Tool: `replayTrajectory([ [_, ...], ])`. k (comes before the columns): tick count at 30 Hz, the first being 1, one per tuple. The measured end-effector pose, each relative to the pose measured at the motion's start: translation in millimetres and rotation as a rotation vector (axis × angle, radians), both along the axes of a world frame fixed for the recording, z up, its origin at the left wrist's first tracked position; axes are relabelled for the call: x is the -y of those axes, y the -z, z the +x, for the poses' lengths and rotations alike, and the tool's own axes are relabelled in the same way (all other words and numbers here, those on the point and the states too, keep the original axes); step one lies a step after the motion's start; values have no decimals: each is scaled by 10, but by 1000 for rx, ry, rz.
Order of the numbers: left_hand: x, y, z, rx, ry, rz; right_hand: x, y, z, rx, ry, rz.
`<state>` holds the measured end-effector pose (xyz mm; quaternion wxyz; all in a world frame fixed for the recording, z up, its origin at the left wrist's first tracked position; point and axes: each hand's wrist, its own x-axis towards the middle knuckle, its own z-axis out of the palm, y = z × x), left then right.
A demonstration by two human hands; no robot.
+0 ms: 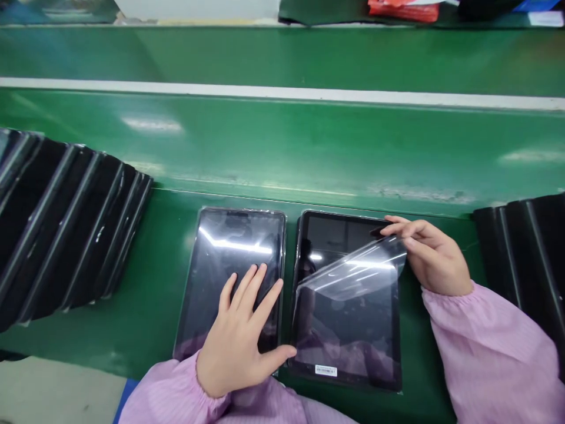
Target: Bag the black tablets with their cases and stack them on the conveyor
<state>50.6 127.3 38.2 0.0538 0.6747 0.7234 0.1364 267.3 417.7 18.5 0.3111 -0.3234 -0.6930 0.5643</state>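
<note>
Two tablets lie side by side, close but apart, on the green surface (145, 306) near its front edge. Left hand (241, 338) rests flat on the left tablet (220, 259), fingers (251, 288) spread and gripping nothing, thumb reaching toward the gap between the tablets. Right hand (430, 256) sits at the upper right corner of the right tablet (344, 341), fingers pinched on the corner of a clear protective film (353, 274). The film is lifted and curled off the top half of that screen; the lower part is still down. A white label (325, 370) sits near that tablet's bottom edge. Rows of dark tablets lean overlapping at the left edge (66, 229) and at the right edge (525, 247). Pink sleeves (489, 353) cover both arms.
</note>
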Motion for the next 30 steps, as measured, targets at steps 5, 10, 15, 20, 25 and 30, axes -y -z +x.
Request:
replayTrajectory([
  [5,-12,-7,6,12,-3,-14,-6,-71,-22,-5,16,-63],
  [10,-3,-42,11,26,-24,-22,-24,-84,7,-27,27,-105],
  [15,-39,-70,26,-23,-27,-46,-36,-75,40,-70,8,-178],
  [20,-55,-19,-11,-160,43,-25,-50,-59,89,-100,-15,-222],
  [25,32,130,-9,-156,48,-3,38,-70,157,-93,-15,-200],
  [30,92,226,81,-56,-70,17,253,-230,200,135,-67,154],
])
